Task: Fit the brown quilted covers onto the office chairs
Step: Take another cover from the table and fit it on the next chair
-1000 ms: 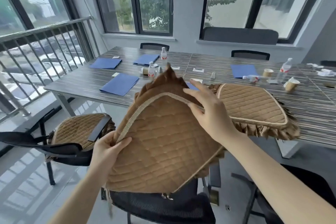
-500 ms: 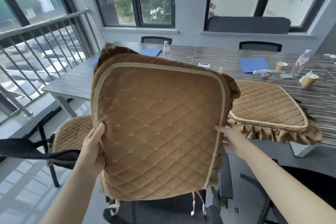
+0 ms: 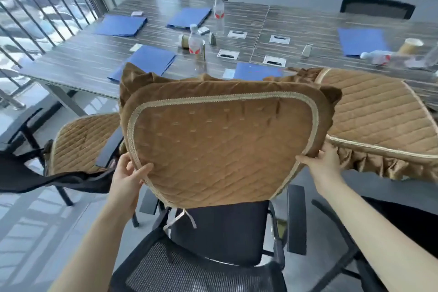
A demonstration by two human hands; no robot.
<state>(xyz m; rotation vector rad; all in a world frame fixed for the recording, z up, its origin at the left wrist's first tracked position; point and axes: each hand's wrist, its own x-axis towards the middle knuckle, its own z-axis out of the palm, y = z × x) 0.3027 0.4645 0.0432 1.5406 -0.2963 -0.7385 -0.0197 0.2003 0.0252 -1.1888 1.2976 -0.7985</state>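
Both forearms extended forward, bare. Left hand closed in a pinch, thumb on top. Right hand likewise pinching, fingers curled.

bright window daylight, table glare, soft blur, wide-angle edge bending

The cover is brown with diamond quilting and beige braid trim; the chair beneath is black mesh; the table is grey-striped, carrying blue folders

black seat open below held cover, armrests flanking, table beyond
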